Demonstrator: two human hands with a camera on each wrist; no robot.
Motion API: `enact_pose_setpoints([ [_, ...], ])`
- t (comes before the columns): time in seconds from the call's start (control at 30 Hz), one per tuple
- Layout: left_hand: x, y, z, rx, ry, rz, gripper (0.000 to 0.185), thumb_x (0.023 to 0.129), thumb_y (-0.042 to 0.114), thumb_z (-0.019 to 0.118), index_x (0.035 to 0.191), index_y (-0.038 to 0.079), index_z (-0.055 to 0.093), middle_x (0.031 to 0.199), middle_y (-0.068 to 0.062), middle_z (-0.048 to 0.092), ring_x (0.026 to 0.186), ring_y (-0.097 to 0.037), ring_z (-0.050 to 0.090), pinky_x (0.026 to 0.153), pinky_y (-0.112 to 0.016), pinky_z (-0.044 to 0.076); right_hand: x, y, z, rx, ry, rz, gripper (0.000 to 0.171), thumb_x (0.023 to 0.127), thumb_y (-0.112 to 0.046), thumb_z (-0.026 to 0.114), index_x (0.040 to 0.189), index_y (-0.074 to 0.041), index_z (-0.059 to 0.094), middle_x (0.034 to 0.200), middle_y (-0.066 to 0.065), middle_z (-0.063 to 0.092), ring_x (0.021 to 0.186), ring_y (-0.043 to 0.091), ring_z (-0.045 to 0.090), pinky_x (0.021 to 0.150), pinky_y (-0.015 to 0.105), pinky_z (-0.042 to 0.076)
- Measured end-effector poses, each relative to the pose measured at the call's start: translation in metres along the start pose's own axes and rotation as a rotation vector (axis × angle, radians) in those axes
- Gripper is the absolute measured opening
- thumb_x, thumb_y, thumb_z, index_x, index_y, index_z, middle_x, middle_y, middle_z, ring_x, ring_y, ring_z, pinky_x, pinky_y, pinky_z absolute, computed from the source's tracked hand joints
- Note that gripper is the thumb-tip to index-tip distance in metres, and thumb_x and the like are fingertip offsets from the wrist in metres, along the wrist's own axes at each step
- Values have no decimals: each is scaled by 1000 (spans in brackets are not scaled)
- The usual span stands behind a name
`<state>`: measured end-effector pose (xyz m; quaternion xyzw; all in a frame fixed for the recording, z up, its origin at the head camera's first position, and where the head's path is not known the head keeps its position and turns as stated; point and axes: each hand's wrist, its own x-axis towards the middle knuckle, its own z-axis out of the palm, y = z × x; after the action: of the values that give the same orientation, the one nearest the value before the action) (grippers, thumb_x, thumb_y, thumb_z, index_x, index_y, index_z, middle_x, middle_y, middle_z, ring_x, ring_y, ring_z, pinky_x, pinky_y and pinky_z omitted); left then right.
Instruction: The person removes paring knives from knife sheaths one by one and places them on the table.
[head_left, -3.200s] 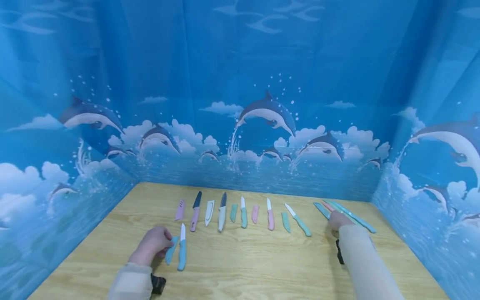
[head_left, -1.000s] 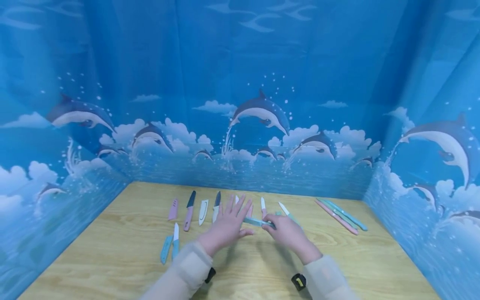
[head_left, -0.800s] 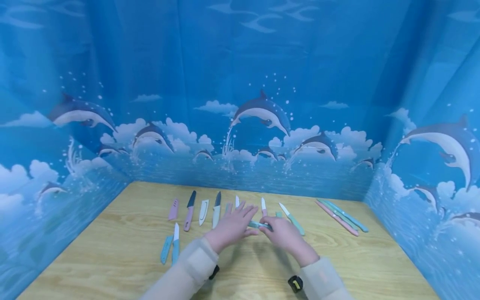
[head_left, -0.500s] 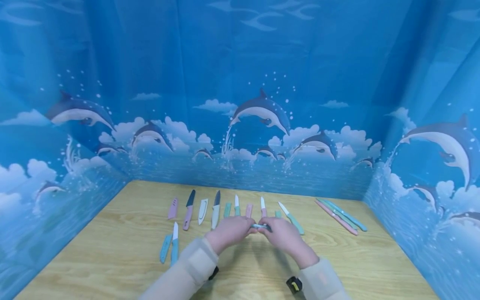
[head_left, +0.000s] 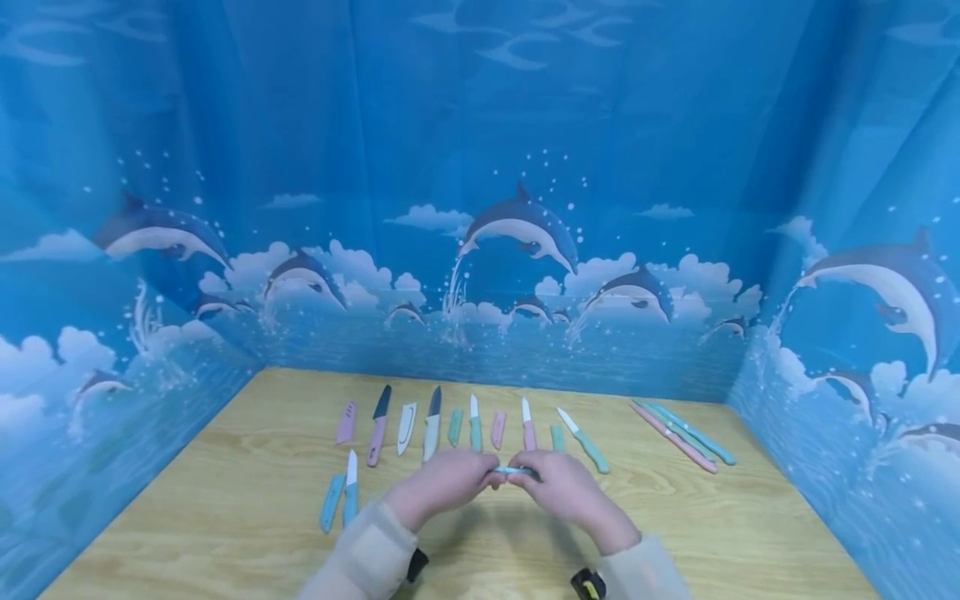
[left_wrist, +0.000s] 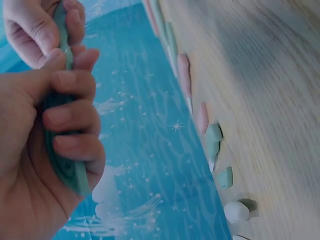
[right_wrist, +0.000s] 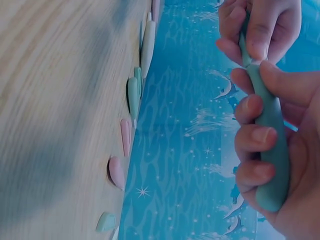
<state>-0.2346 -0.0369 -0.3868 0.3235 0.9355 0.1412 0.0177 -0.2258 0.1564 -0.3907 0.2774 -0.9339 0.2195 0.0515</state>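
Observation:
Both hands hold one teal sheathed knife above the table, in front of the row of knives. My right hand [head_left: 566, 487] has its fingers curled round the knife's teal handle [right_wrist: 272, 145]. Around the blade sheath [left_wrist: 67, 165] curl the fingers of my left hand [head_left: 450, 479]. Handle and sheath meet between the two thumbs; no bare blade shows there. At the left on the table, a light-blue knife [head_left: 350, 500] lies beside its light-blue sheath [head_left: 332, 504].
Along the back lie a purple knife [head_left: 377, 437], a white knife [head_left: 431, 433], a pink knife [head_left: 528, 429] and green knives, with sheaths beside them. Several sheathed knives [head_left: 686, 437] lie together at the back right. A dolphin-print curtain [head_left: 480, 350] encloses the table's back and sides.
The right hand has brought a sheathed knife from the right-hand group to the middle. The left hand has left the light-blue sheath, spread its fingers, then curled them round the held knife's sheath.

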Motion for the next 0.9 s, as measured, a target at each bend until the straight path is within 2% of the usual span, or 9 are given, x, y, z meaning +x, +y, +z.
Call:
enact_pose_setpoints([
  [0.23, -17, -2, 1, -113, -12, 34, 21, 100, 30, 51, 90, 15, 61, 67, 11, 50, 57, -2, 44, 56, -19, 43, -1, -4, 0, -23, -31, -78, 18, 94, -34, 61, 98, -21, 72, 88, -10, 72, 77, 4, 64, 69, 28, 52],
  [0.33, -22, -2, 2, -133, -9, 60, 18, 101, 26, 50, 90, 15, 61, 72, 9, 56, 59, -1, 45, 57, -19, 43, -1, -5, 0, -23, -41, -100, 19, 94, -35, 60, 98, -21, 73, 87, -11, 72, 72, 0, 60, 66, 25, 50],
  [0.43, -24, -2, 2, -130, -3, 79, 15, 101, 22, 50, 93, 16, 62, 84, 4, 66, 65, 0, 51, 60, -18, 46, -2, -6, -1, -23, -42, -120, 20, 95, -35, 59, 98, -21, 73, 86, -11, 72, 68, -3, 56, 64, 23, 48],
  [0.53, -26, -1, 2, -114, 3, 89, 14, 101, 21, 51, 97, 15, 63, 93, 2, 70, 73, -1, 59, 65, -19, 49, -3, -7, -2, -36, -37, -133, 20, 95, -34, 59, 98, -20, 73, 86, -11, 71, 68, -3, 56, 64, 23, 48],
  [0.67, -27, -1, 0, -99, 15, 86, 14, 100, 21, 51, 99, 14, 64, 96, 2, 71, 82, -6, 64, 71, -21, 53, -3, -9, -3, -53, -17, -145, 20, 95, -34, 59, 99, -19, 73, 88, -9, 73, 74, 4, 64, 67, 27, 52],
  [0.9, -27, -1, -1, -134, 2, 75, 14, 100, 21, 52, 98, 15, 64, 95, 3, 71, 82, -5, 64, 74, -21, 53, -4, -9, -3, -48, -26, -121, 21, 95, -34, 60, 101, -19, 73, 90, -8, 73, 79, 7, 67, 71, 29, 53],
])
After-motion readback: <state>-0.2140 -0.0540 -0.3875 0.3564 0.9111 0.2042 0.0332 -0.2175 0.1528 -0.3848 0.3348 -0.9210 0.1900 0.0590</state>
